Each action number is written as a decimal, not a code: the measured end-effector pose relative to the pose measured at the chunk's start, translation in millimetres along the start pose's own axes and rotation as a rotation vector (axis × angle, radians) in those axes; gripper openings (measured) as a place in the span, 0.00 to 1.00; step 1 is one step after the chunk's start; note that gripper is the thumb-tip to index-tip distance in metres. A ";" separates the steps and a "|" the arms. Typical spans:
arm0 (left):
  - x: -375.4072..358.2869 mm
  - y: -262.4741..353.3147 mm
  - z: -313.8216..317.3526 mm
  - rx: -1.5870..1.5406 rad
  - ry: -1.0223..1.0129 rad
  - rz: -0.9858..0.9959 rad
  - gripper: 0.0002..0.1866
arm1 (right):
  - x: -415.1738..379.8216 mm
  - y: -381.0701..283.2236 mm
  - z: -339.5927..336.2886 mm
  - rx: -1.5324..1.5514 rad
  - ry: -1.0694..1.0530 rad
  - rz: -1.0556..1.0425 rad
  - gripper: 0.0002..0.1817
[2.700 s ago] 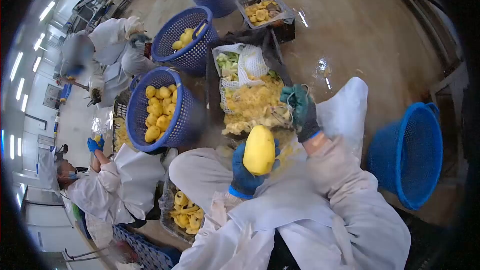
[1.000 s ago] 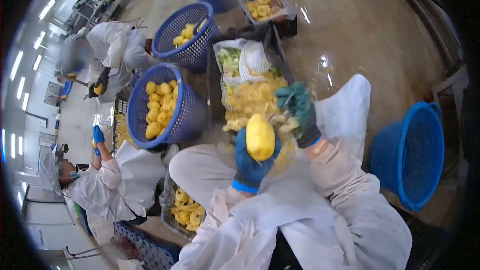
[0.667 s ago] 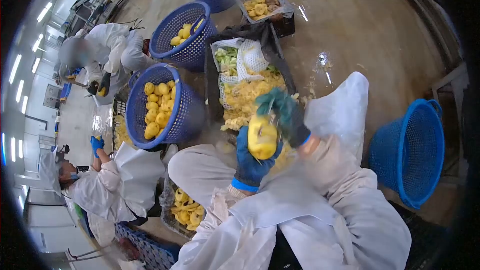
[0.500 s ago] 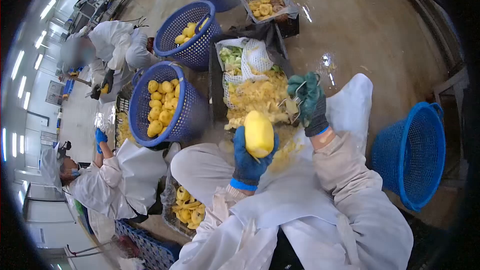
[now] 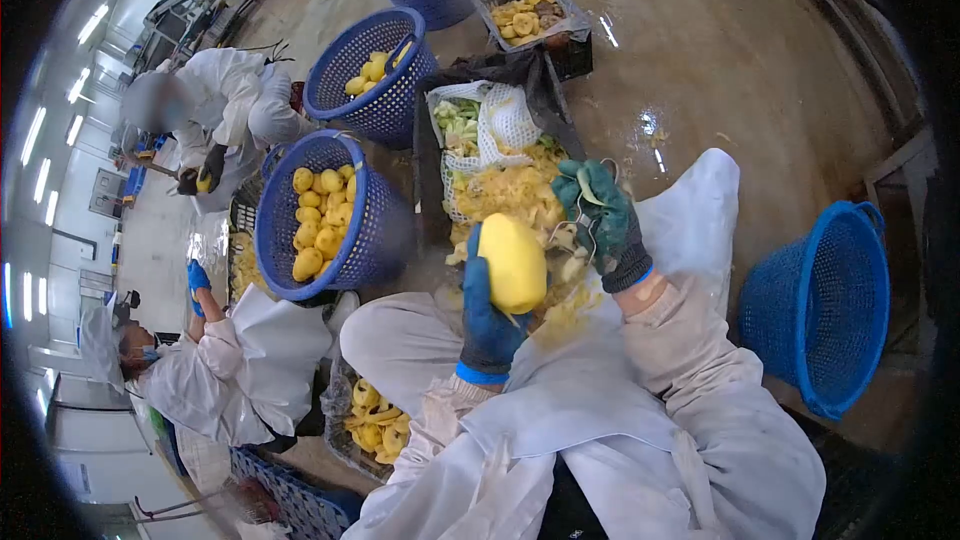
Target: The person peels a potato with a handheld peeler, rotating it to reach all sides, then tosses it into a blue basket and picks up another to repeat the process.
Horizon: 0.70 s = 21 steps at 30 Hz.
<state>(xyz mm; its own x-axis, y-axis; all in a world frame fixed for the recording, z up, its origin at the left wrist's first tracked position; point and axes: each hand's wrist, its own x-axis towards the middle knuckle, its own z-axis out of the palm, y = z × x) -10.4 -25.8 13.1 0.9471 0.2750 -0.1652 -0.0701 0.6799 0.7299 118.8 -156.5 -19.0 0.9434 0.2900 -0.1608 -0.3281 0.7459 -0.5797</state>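
Observation:
My left hand (image 5: 490, 310), in a blue glove, is closed around a large smooth yellow peeled fruit (image 5: 513, 265), shaped like a mango and held upright. To its right, my right hand (image 5: 603, 212), in a green-coated glove, is closed on a peeler (image 5: 588, 230) with a bent-wire metal handle. The peeler's blade is blurred and partly hidden among scraps. Beneath both hands, a black-lined crate (image 5: 428, 165) contains yellow peelings (image 5: 505, 192), green scraps (image 5: 457, 125) and white foam netting (image 5: 508, 120).
Blue baskets of yellow fruit (image 5: 385, 230) (image 5: 415, 105) stand left of the crate. Another blue basket (image 5: 815, 310) is at right. A crate of cut pieces (image 5: 575, 52) stands beyond; one with peels (image 5: 345, 420) is by my left knee. Two co-workers (image 5: 215, 370) (image 5: 235, 90) sit at left.
My right hand with the peeler has shifted slightly left and down, turning a little. The left hand has moved slightly left, tilting the yellow fruit.

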 end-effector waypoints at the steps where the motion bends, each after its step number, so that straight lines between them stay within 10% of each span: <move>1: -2.2 1.9 -0.9 -0.178 0.018 -0.139 0.28 | -8.7 -1.9 15.0 0.092 0.041 0.076 0.18; 3: -1.9 0.9 -8.4 -0.537 -0.044 -0.369 0.26 | -19.4 6.2 34.0 0.025 -0.053 0.060 0.20; 11: -11.7 -12.6 -40.7 -0.003 -0.251 -0.376 0.39 | -36.8 -2.3 50.4 -0.461 -0.309 0.014 0.18; 13: -13.5 -10.0 -36.7 -0.062 -0.299 -0.415 0.40 | -14.3 5.8 28.5 -0.862 -0.394 -0.454 0.17; 18: -16.3 -6.7 -20.7 -0.396 -0.274 -0.425 0.39 | 20.6 -12.8 -19.1 -0.227 0.186 -0.323 0.11; 21: -10.3 -19.7 -34.7 -0.538 -0.033 -0.448 0.35 | -14.5 -13.8 -2.4 -0.533 -0.059 -0.333 0.12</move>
<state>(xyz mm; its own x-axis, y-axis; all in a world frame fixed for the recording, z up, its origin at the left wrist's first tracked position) -29.7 -18.5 -22.6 0.9295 -0.1254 -0.3468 0.1922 0.9674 0.1652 109.7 -172.5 -10.6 0.9816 0.1380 0.1321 0.0657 0.4050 -0.9119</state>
